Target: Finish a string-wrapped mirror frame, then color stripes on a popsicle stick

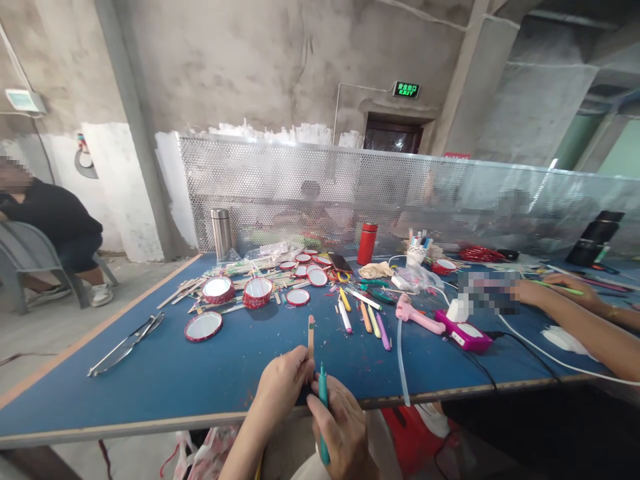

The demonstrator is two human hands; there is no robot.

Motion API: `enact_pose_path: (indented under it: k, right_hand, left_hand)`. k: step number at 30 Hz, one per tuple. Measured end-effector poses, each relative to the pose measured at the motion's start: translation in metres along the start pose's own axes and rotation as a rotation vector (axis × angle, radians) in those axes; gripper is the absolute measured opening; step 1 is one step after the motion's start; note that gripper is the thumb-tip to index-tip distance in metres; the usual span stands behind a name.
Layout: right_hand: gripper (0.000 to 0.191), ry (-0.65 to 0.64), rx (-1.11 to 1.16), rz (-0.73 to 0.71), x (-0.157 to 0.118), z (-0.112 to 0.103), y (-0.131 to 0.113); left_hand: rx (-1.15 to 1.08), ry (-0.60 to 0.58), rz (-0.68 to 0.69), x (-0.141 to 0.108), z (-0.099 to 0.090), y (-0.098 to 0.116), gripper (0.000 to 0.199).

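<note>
Near the table's front edge, my left hand is closed on a flat wooden stick, which points up and away over the blue tabletop. The stick has a dark green mark near its upper end. Close against it on the right, my right hand is closed round a teal marker, tip upward. The fingertips of both hands are nearly touching, and the lower end of the stick is hidden by them.
Small red-rimmed drums and loose sticks lie behind. Markers, a pink glue gun and a magenta box are to the right. Metal scissors or tongs lie left. Another person's arms reach in from the right.
</note>
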State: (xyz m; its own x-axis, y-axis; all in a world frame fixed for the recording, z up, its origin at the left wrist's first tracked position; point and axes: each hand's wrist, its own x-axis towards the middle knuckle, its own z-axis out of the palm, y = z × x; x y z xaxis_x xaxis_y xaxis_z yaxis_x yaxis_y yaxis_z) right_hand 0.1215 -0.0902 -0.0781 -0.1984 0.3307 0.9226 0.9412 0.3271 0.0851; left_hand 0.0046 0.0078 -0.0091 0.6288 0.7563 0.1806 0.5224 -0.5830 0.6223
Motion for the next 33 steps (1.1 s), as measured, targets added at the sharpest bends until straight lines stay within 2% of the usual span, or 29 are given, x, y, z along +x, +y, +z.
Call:
enact_pose_path:
  k: [16, 23, 26, 30, 33]
  right_hand:
    - [0.029, -0.039, 0.021, -0.01, 0.0, -0.003, 0.0]
    - [0.033, -0.017, 0.075, 0.02, 0.001, -0.003, 0.0]
    - [0.036, 0.018, 0.143, 0.13, 0.005, -0.008, -0.005]
    - [0.034, 0.067, 0.203, 0.432, 0.009, -0.017, -0.014]
    - [0.03, 0.104, 0.343, 0.607, 0.025, -0.024, -0.011]
  left_hand:
    - [-0.05, 0.007, 0.013, 0.001, 0.003, -0.005, 0.024]
    - [-0.02, 0.008, 0.014, 0.001, 0.002, -0.003, 0.024]
    - [-0.002, 0.0, 0.0, 0.0, 0.001, -0.002, 0.023]
    - [-0.033, -0.02, 0.008, -0.002, -0.003, 0.002, 0.023]
    - [-0.034, -0.025, 0.009, -0.002, -0.004, 0.004, 0.024]
